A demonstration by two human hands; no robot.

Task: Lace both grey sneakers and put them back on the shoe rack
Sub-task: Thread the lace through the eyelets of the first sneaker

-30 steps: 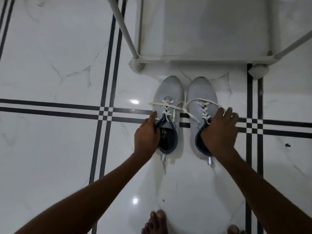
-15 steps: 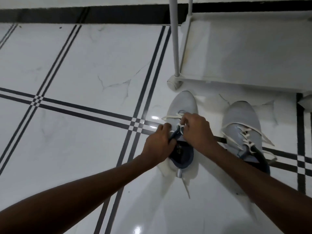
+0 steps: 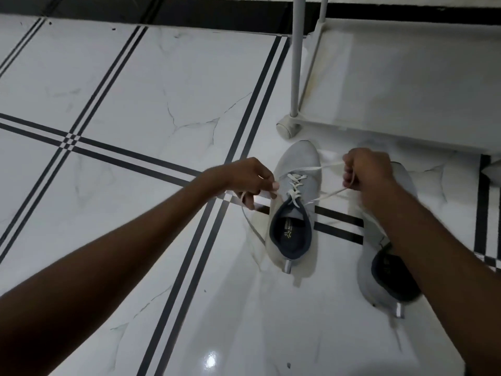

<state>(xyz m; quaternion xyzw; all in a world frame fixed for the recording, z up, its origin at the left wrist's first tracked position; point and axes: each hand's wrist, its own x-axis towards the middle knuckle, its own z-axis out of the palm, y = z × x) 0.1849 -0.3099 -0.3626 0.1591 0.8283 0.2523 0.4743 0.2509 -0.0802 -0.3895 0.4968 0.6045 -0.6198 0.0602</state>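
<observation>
Open floor (image 3: pixel 130 85) fills the frame's left half. At upper right, the shoe rack (image 3: pixel 406 85) and its post (image 3: pixel 296 58) crowd the two sneakers (image 3: pixel 296 169), taut laces (image 3: pixel 325 195) spanning between.

2 bare forearms reaching forward, left hand (image 3: pixel 250 178) pinched closed, right hand (image 3: pixel 366 169) fisted, hands well apart

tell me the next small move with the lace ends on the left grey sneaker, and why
Probably cross the two ends over the tongue and start the knot. The left hand and right hand each pinch one end of the white flat shoelace, pulled out sideways from the left grey knit sneaker, whose eyelets look threaded to the top. The right grey sneaker waits, half hidden by the forearm.
</observation>
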